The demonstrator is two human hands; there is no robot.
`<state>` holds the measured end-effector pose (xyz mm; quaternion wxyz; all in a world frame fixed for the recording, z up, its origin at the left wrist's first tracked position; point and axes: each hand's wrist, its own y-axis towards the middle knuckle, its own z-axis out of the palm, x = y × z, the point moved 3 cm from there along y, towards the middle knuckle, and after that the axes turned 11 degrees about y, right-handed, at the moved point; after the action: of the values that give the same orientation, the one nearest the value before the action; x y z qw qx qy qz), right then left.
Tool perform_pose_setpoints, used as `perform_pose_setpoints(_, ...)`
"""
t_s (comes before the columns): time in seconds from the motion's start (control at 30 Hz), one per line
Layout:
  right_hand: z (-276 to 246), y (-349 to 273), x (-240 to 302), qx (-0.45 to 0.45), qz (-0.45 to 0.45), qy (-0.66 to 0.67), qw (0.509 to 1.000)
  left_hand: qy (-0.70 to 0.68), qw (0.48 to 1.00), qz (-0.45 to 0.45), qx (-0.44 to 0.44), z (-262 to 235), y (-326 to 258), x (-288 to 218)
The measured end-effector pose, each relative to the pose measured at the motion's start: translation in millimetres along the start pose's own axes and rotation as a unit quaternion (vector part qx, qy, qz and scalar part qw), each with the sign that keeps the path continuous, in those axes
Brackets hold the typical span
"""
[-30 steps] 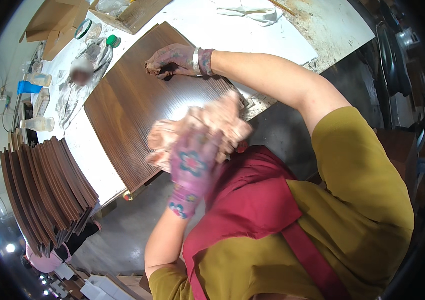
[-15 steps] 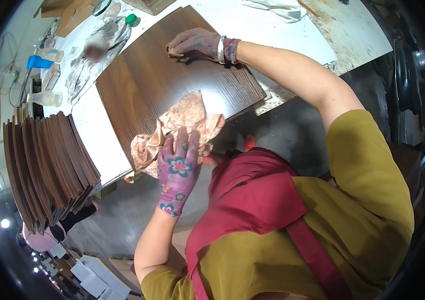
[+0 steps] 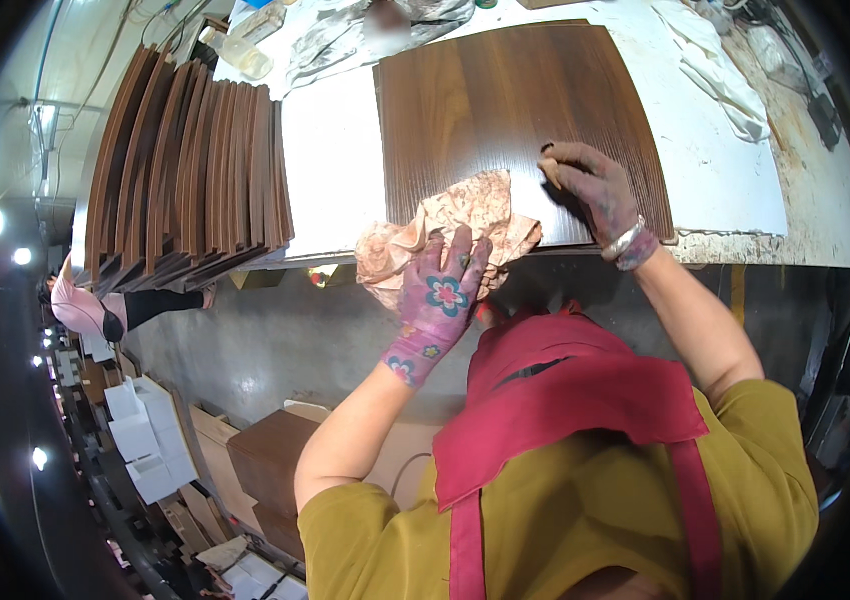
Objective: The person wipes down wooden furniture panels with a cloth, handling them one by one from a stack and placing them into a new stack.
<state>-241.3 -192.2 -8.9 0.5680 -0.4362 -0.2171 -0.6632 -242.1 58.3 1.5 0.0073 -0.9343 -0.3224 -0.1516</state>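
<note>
A dark brown wood-grain panel point(image 3: 505, 90) lies flat on the white-topped table, with another panel edge just showing under its left side. My left hand point(image 3: 442, 290), in a purple flowered glove, holds a crumpled, stained peach-coloured cloth point(image 3: 475, 200) at the panel's near left edge. The cloth hangs partly over the table edge. Over the near right part of the panel is my right hand point(image 3: 600, 190), gloved and wearing a silver bangle. Its fingers are pinched together around something small that I cannot make out.
Several brown panels point(image 3: 190, 170) stand on edge in a row at the table's left. Behind lie a stained grey-white cloth point(image 3: 345, 45) and a clear bottle point(image 3: 245, 57). A white cloth point(image 3: 715, 75) lies at the right. Another person point(image 3: 85, 305) is beyond the row; cartons point(image 3: 150, 440) stand lower left.
The view has turned, so the table edge now runs level. My right hand has come from the panel's far part to its near right part. The left hand keeps the cloth at the near edge.
</note>
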Motion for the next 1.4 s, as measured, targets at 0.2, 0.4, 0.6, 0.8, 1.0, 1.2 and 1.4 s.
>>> perform_pose_setpoints(0.2, 4, -5, 1, 0.045, -0.009, -0.067, 0.997, 0.028, 0.999, -0.031, 0.001, 12, -32, 46)
perform_pose_setpoints(0.4, 3, -7, 1, 0.051, -0.014, -0.097, 0.994, 0.074, 0.995, -0.057, -0.032, 24, -52, 70)
perform_pose_setpoints(0.6, 1, -2, 1, 0.072, -0.018, -0.092, 0.993, -0.019, 0.957, -0.272, 0.098, 48, -68, 157)
perform_pose_setpoints(0.8, 7, -2, -4, 0.106, -0.008, -0.071, 0.992, -0.512, 0.694, -0.458, -0.216, -16, -53, 181)
perform_pose_setpoints(1.0, -18, 2, -12, 0.065, -0.024, -0.030, 0.997, -0.353, 0.807, -0.460, -0.112, 20, 25, 146)
perform_pose_setpoints(1.2, -6, 6, -14, 0.101, -0.031, -0.054, 0.993, -0.656, 0.484, -0.456, -0.356, 9, 15, 132)
perform_pose_setpoints(1.4, -6, 3, -7, 0.106, -0.041, -0.069, 0.991, -0.575, 0.569, -0.497, -0.315, 14, 6, 132)
